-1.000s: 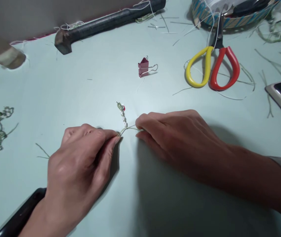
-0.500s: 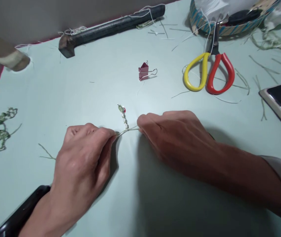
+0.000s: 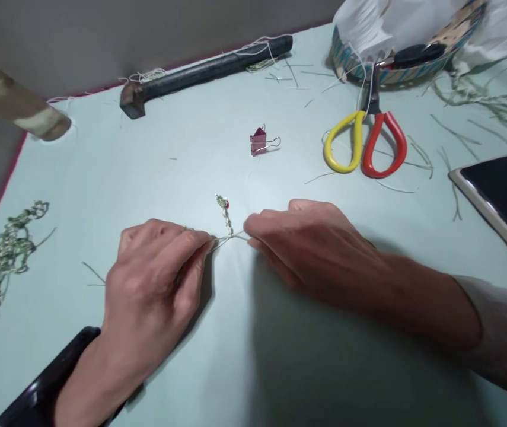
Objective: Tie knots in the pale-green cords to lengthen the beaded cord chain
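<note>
A short knotted cord (image 3: 227,220), green and white with a red spot near its far end, lies on the pale table between my hands. Thin loose strands spread from its near end to both sides. My left hand (image 3: 158,270) pinches the strands on the left between thumb and forefinger. On the other side, my right hand (image 3: 306,249) is closed with its fingertips on the right-hand strands, which fork just before them. The fingertips of the right hand are partly hidden under the hand. Beyond the cord stands a pink binder clip (image 3: 259,143).
Scissors (image 3: 364,142) with yellow and red handles lie at the right, by a woven basket (image 3: 342,59). A phone (image 3: 502,196) rests at the right edge. A hammer-like dark bar (image 3: 209,71) lies at the back. Knotted green-white cord (image 3: 10,249) is at left, with thread scraps scattered about.
The camera view has shifted slightly. Both hands keep hold of the strands; the strands on the right now fork more widely at the right fingertips.
</note>
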The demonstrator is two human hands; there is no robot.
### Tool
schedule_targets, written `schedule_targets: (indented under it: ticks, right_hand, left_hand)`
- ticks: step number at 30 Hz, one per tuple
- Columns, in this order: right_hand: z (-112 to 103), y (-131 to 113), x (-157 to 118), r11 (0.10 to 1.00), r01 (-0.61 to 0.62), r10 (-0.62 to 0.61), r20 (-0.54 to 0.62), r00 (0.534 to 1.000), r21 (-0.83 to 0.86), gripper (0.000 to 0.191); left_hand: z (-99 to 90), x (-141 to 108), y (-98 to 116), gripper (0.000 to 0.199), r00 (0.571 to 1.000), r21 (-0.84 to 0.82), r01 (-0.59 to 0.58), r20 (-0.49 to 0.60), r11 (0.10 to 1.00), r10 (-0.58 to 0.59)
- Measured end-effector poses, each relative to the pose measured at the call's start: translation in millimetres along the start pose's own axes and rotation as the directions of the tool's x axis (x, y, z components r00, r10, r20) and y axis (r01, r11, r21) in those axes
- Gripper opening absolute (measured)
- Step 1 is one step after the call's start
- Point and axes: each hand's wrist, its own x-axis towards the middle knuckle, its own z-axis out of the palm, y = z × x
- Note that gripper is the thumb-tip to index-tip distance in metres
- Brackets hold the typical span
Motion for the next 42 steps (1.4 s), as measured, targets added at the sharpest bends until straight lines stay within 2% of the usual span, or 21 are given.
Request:
schedule_targets:
  ticks: [4, 8, 13, 17, 22, 25, 32, 34, 38, 42]
  right_hand:
    - [1.8, -0.4, -0.1, 1.0, -0.021, 0.021, -0.025, 0.999, 0.02, 0.043]
    - [0.2, -0.3, 2.3, 0.999, -0.034, 0.035, -0.022, 0.999, 0.021, 0.027]
    - [-0.6, 0.0, 8.1, 1.0, 0.014, -0.014, 0.041, 0.999, -0.005, 0.032]
    - [-0.9, -0.5, 9.5, 0.999, 0.022, -0.02, 0.053, 0.998, -0.043, 0.026]
    - [-4.3, -1.7, 9.9, 0.997, 0.029, -0.02, 0.126, 0.992, -0.065, 0.032]
    - [-3.4, -1.6, 9.6, 0.995, 0.005, 0.005, 0.096, 0.995, -0.1, 0.032]
    - [-3.1, 0.1, 8.5, 0.999, 0.008, -0.004, 0.08, 0.997, -0.049, 0.034]
    - [-2.5, 0.8, 8.0, 0.998, 0.015, -0.012, 0.037, 0.999, -0.056, 0.035]
    - [2.0, 1.4, 6.7, 0.997, 0.028, -0.036, -0.127, 0.991, -0.067, 0.029]
    - [5.3, 1.0, 8.1, 0.999, 0.028, -0.031, -0.145, 0.989, -0.024, 0.026]
  left_hand:
    - [-2.7, 1.5, 2.4, 0.017, 0.999, 0.046, 0.029, -0.027, 0.999, -0.028]
    - [-2.5, 1.2, 8.2, 0.021, 0.999, 0.03, 0.047, -0.029, 0.998, -0.046]
    - [2.2, 2.0, 14.9, 0.025, 0.995, -0.051, 0.099, -0.003, 0.994, -0.099]
    - [3.8, 6.2, 15.1, 0.014, 0.997, -0.056, 0.081, -0.002, 0.995, -0.081]
    - [1.2, 8.4, 13.9, 0.019, 0.996, -0.047, 0.085, 0.041, 0.995, -0.083]
    - [1.2, 6.3, 14.1, 0.02, 0.993, -0.029, 0.114, 0.038, 0.993, -0.112]
    - [4.2, 3.9, 12.9, 0.014, 0.993, -0.01, 0.121, -0.001, 0.993, -0.121]
    - [4.4, 5.0, 13.6, 0.014, 0.994, -0.01, 0.107, -0.006, 0.994, -0.107]
    - [3.2, 6.4, 14.9, 0.019, 0.997, -0.017, 0.075, 0.01, 0.997, -0.075]
    - [2.0, 6.0, 14.2, 0.022, 0.998, -0.028, 0.059, 0.0, 0.998, -0.059]
